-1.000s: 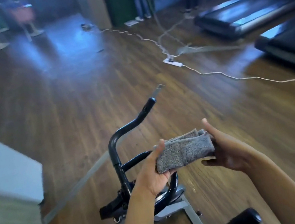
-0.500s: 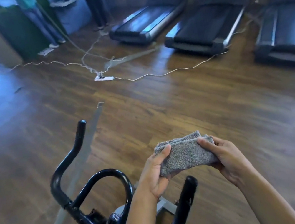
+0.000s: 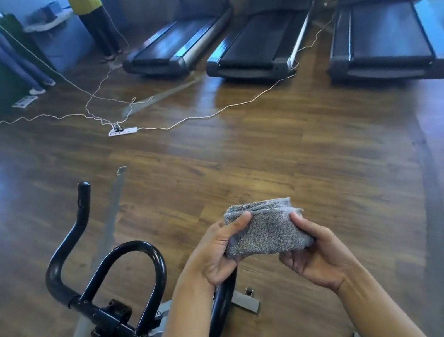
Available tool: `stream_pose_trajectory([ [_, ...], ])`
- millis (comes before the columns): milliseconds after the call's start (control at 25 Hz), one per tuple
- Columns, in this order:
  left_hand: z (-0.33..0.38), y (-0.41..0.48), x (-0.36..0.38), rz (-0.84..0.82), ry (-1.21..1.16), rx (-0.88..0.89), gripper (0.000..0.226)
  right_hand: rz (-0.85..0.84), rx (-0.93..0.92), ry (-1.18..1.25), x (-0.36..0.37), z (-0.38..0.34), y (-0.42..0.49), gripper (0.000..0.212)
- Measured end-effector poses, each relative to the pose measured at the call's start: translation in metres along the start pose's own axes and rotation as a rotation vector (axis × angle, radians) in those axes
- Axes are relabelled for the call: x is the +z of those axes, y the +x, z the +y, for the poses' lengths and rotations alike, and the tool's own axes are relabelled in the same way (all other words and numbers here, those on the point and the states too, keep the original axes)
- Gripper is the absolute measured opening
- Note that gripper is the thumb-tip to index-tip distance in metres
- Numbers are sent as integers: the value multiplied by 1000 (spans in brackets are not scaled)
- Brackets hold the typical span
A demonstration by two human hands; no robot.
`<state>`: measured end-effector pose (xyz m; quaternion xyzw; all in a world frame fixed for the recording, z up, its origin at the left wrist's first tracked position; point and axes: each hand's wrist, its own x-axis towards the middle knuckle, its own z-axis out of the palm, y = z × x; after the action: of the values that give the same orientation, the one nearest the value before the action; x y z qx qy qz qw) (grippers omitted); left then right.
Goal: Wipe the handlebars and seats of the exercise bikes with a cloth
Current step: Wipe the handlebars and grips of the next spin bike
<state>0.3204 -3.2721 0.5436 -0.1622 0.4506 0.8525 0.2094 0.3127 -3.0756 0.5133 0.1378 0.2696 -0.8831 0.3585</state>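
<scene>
Wooden floor (image 3: 272, 160) all round, and up close both hands are on the cloth (image 3: 266, 228). The left hand (image 3: 217, 254) pinches its left end with the thumb on top, while the right hand (image 3: 315, 258) grips the right end, fingers curled beneath. It's a folded grey cloth, held in the air just over the right side of the handlebars (image 3: 131, 245), apparently not touching them. Further out, a white power strip (image 3: 122, 131) lies with cords trailing across the boards. Beyond that stand three treadmills (image 3: 180, 48) in a row, with two people (image 3: 92, 13) by the far left wall.
</scene>
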Motion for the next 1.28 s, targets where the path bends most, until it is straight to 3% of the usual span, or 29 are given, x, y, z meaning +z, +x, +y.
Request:
stream_pose_trajectory([
  [120,-3,-5,-8,51,63,19,41,113,-221,-250,10,4,-20,35],
  [240,-3,-14,-18,74,71,46,43,241,-388,-522,32,15,-36,32],
  [360,-2,-31,-34,-8,-17,9,37,346,-480,-594,52,30,-42,25],
  [480,-5,-43,-47,92,84,19,23,478,-513,-613,67,59,-42,8],
  [600,-16,-58,-47,230,315,110,17,588,-576,-747,74,95,-38,11],
  [720,-26,-74,-38,216,397,195,6,595,-619,-931,81,125,-30,19],
  [880,-32,-92,-32,141,466,195,58,411,-546,-782,100,162,-27,48],
  [920,-33,-95,-35,134,480,200,56,377,-523,-721,100,169,-28,52],
  [1040,-30,-101,-44,79,515,234,12,299,-501,-458,84,173,-31,76],
  [1080,-31,-101,-47,94,562,257,7,281,-499,-370,84,172,-34,77],
  [1200,-38,-100,-48,219,736,330,23,319,-541,-350,75,176,-29,53],
  [1280,-47,-99,-41,173,816,319,25,362,-572,-403,74,178,-25,48],
])
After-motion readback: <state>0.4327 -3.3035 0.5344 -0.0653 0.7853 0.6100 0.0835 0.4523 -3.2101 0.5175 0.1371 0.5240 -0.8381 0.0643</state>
